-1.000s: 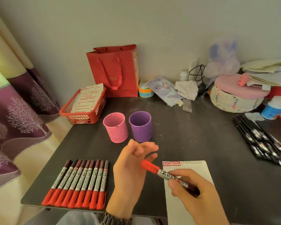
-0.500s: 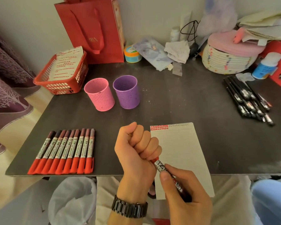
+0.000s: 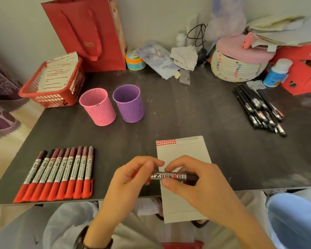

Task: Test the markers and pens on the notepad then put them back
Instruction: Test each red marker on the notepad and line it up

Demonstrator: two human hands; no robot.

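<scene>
**A:** Nine red markers [image 3: 57,174], by my count, lie in a tidy row at the left of the bench [image 3: 187,114], caps toward the person. Tested, or waiting?

**B:** Their position doesn't say. Behind them, a red basket [image 3: 50,97] holds marked sheets. The pink cup [image 3: 98,108] and purple cup [image 3: 129,105] stand side by side and look empty from here. If the cups are where things belong, I'd judge nothing has been put back yet.

**A:** And in the middle?

**B:** One marker [image 3: 169,176] is held level just above the lower half of the notepad [image 3: 183,151]. The left hand [image 3: 131,178] has its fingers curled round the red cap end. The right hand [image 3: 196,187] pinches the printed barrel between thumb and fingers. I can't tell whether the cap is coming off or going on.

**A:** Anything on the page?

**B:** There's a band of red marks [image 3: 166,142] at the top left corner, and fainter marks run right along the same top edge. Below that the paper is bare, so I'd say some testing is done but far from all of it.

**A:** Further right?

**B:** A bundle of black pens [image 3: 258,108] lies well apart from the notepad, near the bench's right side. They're out of any cup too, so by my reckoning most of the job is left: this marker, perhaps more tests, then putting everything back.
</scene>
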